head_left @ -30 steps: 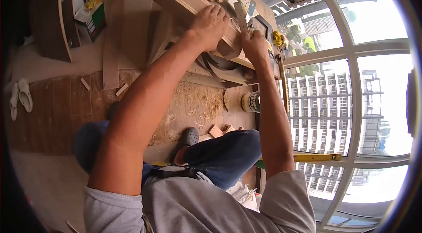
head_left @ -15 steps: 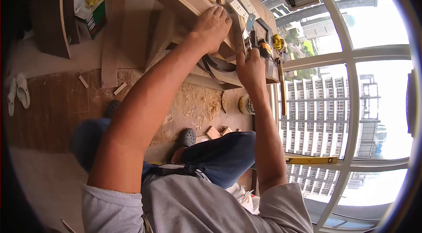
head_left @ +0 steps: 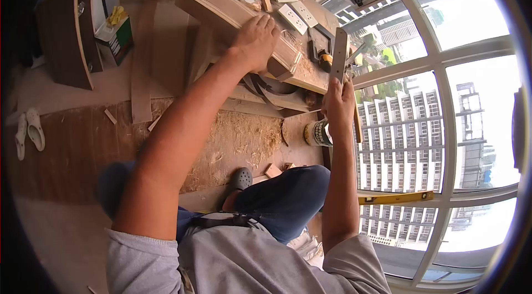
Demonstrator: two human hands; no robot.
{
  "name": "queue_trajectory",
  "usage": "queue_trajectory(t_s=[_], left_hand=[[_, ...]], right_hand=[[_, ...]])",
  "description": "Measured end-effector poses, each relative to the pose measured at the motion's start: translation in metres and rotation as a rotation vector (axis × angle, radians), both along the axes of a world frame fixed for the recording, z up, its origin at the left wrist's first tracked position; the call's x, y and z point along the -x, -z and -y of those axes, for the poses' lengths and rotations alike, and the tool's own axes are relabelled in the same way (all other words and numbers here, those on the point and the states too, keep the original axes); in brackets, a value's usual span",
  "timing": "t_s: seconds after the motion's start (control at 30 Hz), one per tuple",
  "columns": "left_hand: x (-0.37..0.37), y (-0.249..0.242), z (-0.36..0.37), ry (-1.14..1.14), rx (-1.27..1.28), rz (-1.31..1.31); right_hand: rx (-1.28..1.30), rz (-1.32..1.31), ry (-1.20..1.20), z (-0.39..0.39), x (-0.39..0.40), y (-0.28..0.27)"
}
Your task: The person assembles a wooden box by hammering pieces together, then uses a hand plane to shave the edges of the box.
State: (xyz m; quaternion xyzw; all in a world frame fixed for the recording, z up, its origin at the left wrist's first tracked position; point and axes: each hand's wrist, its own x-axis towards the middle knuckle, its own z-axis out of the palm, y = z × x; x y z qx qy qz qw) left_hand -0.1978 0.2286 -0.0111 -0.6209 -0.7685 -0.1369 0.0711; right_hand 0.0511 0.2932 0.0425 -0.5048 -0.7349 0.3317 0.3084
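Note:
A long moulded wooden piece lies slantwise on the workbench. My left hand rests over its middle with the fingers close together, gripping its edge. To the right of the piece, my right hand is closed round the lower end of a flat, straight tool, perhaps a try square, which points up beside the bench's right edge. White socket plates, a black and orange tool and wood shavings lie on the bench between the two hands.
Below the bench, shavings cover the floor near a labelled tin. A yellow level lies along the window at the right. Cabinet doors and a green box stand at the left. White shoes are at far left.
My right hand has moved right, away from the wooden piece, and lifted the flat tool beside the bench edge. My left hand remains on the piece. The view has shifted slightly.

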Motion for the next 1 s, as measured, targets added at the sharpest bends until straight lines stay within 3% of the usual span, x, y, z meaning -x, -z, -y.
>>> queue_trajectory(t_s=[0.13,0.2,0.3,0.4,0.5,0.53,0.77,0.83,0.9,1.0], left_hand=[[-0.004,-0.001,0.003,-0.076,-0.046,-0.102],[-0.003,-0.002,0.002,-0.123,-0.026,-0.092],[-0.006,0.004,-0.003,-0.154,-0.017,-0.057],[-0.003,-0.001,-0.002,-0.151,-0.015,-0.042],[-0.007,0.001,-0.004,-0.153,-0.026,-0.059],[-0.004,0.001,-0.008,-0.170,-0.026,-0.069],[-0.008,0.011,-0.003,-0.168,-0.084,-0.086],[-0.004,0.010,-0.004,-0.184,-0.090,-0.111],[-0.004,0.008,-0.008,-0.177,-0.069,-0.082],[-0.008,0.012,-0.005,-0.176,-0.081,-0.094]], right_hand=[[-0.119,0.230,-0.122,-0.009,-0.004,0.018],[-0.305,0.297,-0.223,-0.023,0.023,0.027],[-0.378,0.476,-0.188,-0.040,0.072,0.024],[-0.396,0.497,-0.259,-0.063,0.090,0.025],[-0.328,0.530,-0.241,-0.023,0.066,0.026],[-0.402,0.445,-0.367,-0.009,0.050,0.028],[-0.338,0.521,-0.256,-0.062,0.091,0.019],[-0.333,0.556,-0.203,-0.025,0.072,0.021],[-0.389,0.565,-0.318,0.006,0.044,0.022],[-0.356,0.549,-0.281,-0.028,0.062,0.023]])
